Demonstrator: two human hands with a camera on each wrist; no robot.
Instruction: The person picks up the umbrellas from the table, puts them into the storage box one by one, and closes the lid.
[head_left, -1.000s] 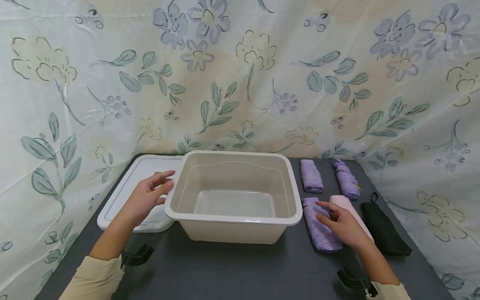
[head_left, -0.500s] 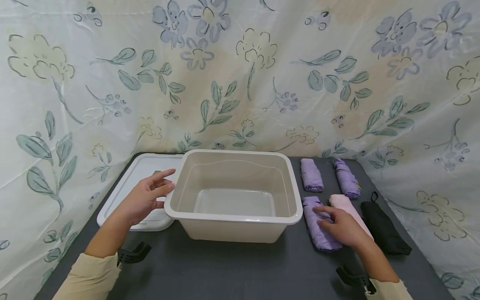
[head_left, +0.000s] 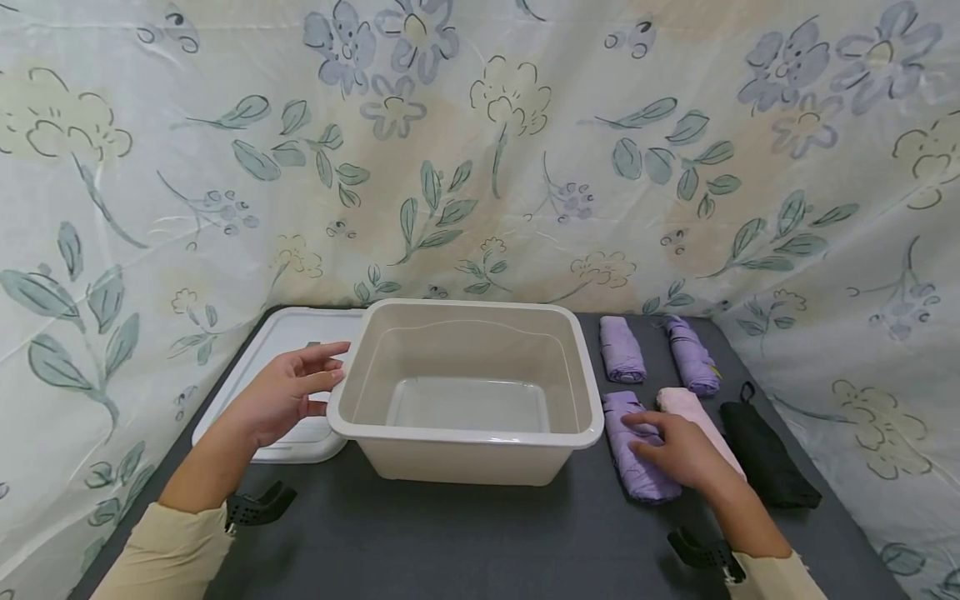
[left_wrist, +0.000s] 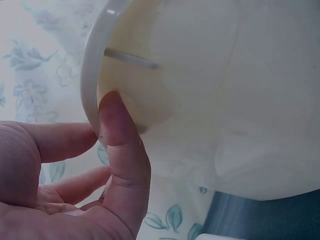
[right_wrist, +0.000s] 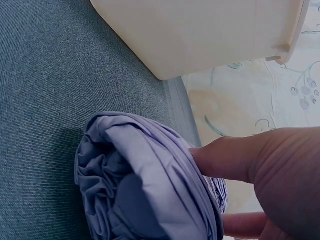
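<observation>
A beige plastic tub stands in the middle of the table. My left hand touches its left rim with relaxed fingers; the left wrist view shows the thumb against the outer wall, below the rim. At the right, my right hand rests on a purple rolled cloth, its fingers lightly bent. The right wrist view shows the thumb touching the side of this roll. Beside it, partly behind the right hand, lies a pink roll.
Two more purple rolls, one behind the tub's right side and one farther right, lie at the back. A black pouch with a loop is near the right edge. The white lid lies left of the tub. Floral fabric hangs behind.
The left forearm has shifted slightly left, its fingers staying at the tub's rim. The right hand has moved a little left over the purple roll. Tub and rolls are where they were.
</observation>
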